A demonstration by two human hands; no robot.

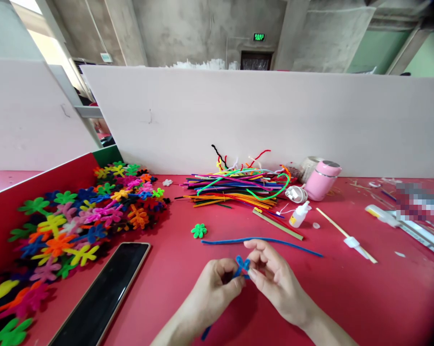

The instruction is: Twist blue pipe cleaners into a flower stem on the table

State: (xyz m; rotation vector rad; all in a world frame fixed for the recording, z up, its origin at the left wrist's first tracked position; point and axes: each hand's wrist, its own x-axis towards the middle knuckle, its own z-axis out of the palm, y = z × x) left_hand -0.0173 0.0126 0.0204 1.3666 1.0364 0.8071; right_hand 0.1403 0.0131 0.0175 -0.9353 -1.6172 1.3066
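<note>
Between my two hands is a blue pipe cleaner bent into several small petal loops. My left hand pinches it from the left, and a loose blue end hangs out below that hand. From the right, the thumb and fingers of my right hand close on the same loops. A straight blue pipe cleaner lies on the table just beyond my hands. Behind its left end sits a finished green pipe cleaner flower.
Many coloured flowers are heaped at the left, near a phone. A bundle of pipe cleaners lies at the back. Toward the right are a glue bottle, a pink cup, a wooden stick and a white partition behind.
</note>
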